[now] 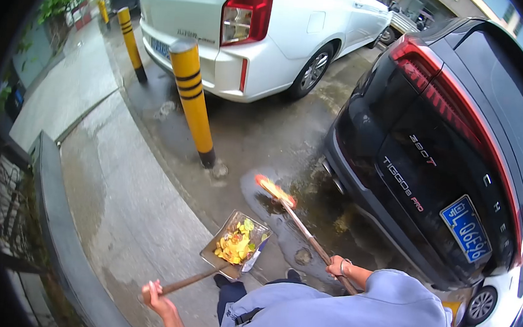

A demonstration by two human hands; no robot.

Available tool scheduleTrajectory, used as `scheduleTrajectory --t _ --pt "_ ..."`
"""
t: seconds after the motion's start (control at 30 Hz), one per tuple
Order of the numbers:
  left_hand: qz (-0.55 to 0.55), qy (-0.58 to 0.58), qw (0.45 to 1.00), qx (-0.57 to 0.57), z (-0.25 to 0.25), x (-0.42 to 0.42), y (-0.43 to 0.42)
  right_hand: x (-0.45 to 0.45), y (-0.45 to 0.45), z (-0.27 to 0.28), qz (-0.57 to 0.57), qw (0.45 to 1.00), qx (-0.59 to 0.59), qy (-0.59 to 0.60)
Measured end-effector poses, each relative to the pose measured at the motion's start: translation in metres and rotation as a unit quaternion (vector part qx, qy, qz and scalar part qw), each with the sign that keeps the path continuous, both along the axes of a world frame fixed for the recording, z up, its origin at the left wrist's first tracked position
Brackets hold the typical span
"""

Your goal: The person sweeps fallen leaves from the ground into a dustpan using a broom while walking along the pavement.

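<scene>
Broom and dustpan in hand, leaves in the pan; both grips closed.
The right hand (pixel 337 266) has its fingers wrapped round the broom (pixel 308 234); the bristle head (pixel 276 191) lies well beyond them, over wet ground (pixel 310 167) beside the black car (pixel 435 146). The left hand (pixel 159 297) has its fingers closed round the end of the handle (pixel 194 279) of the dustpan (pixel 259 227), whose pan sits ahead of them, near the shoes. Yellow leaves (pixel 235 245) lie inside, apart from both hands. Whether the pan touches the pavement (pixel 131 178) cannot be told. In my judgement, good practice is a level pan, a low front lip and short, light broom strokes, clear of the bumper.
</scene>
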State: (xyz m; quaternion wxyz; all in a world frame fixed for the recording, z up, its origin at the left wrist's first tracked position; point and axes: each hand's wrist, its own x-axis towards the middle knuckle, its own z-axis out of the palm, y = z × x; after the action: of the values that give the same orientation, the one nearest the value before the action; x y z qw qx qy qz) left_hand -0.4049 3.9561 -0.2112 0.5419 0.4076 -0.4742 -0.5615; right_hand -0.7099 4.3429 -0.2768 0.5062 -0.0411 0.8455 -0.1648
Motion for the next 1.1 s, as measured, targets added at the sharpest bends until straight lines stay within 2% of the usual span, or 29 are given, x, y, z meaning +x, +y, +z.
scheduleTrajectory --t 0.03,0.13,0.23,0.3,0.33,0.37,0.4,0.53,0.57,0.67,0.83,0.87,0.93,1.07,1.1 --pt "0.001 -0.003 1.000 -0.009 0.007 0.011 -0.015 0.011 -0.020 0.005 0.020 0.999 0.031 0.017" --pt "0.031 0.002 0.999 0.014 0.025 0.039 -0.061 0.040 -0.082 0.025 -0.022 0.999 0.046 -0.003" --pt "0.046 0.023 0.999 0.010 0.037 0.055 -0.114 0.058 -0.129 0.041 0.051 0.996 0.075 0.015" --pt "0.067 0.016 0.998 0.007 0.027 0.066 -0.152 0.061 -0.161 0.039 0.106 0.990 0.097 -0.009" --pt "0.085 0.004 0.996 0.005 0.021 0.071 -0.172 0.062 -0.181 0.045 0.176 0.975 0.132 0.027" --pt "0.099 0.003 0.995 0.000 0.016 0.074 -0.190 0.061 -0.198 0.046 0.189 0.973 0.127 0.024" --pt "0.116 -0.011 0.993 0.015 0.012 0.075 -0.208 0.059 -0.215 0.045 0.254 0.955 0.133 0.076" --pt "0.187 -0.059 0.980 0.035 0.006 0.089 -0.291 0.043 -0.308 0.036 0.308 0.945 0.106 0.039" --pt "0.188 -0.076 0.979 0.003 -0.001 0.100 -0.313 0.035 -0.335 0.035 0.322 0.942 0.091 0.027" --pt "0.250 -0.083 0.965 0.002 -0.010 0.133 -0.371 0.021 -0.421 -0.001 0.393 0.915 0.047 0.080" --pt "0.366 -0.122 0.923 -0.005 0.024 0.150 -0.439 -0.008 -0.594 0.051 0.377 0.924 0.053 0.018" --pt "0.370 -0.112 0.922 0.007 0.010 0.176 -0.460 0.007 -0.630 0.058 0.352 0.934 0.060 0.010" --pt "0.436 -0.110 0.893 0.011 0.018 0.180 -0.495 -0.018 -0.676 0.029 0.238 0.968 0.027 -0.072" --pt "0.462 -0.141 0.875 -0.014 0.015 0.168 -0.579 -0.044 -0.777 0.027 0.151 0.979 0.022 -0.134" --pt "0.458 -0.134 0.879 0.000 -0.012 0.188 -0.608 -0.025 -0.801 0.014 0.120 0.985 0.003 -0.123"
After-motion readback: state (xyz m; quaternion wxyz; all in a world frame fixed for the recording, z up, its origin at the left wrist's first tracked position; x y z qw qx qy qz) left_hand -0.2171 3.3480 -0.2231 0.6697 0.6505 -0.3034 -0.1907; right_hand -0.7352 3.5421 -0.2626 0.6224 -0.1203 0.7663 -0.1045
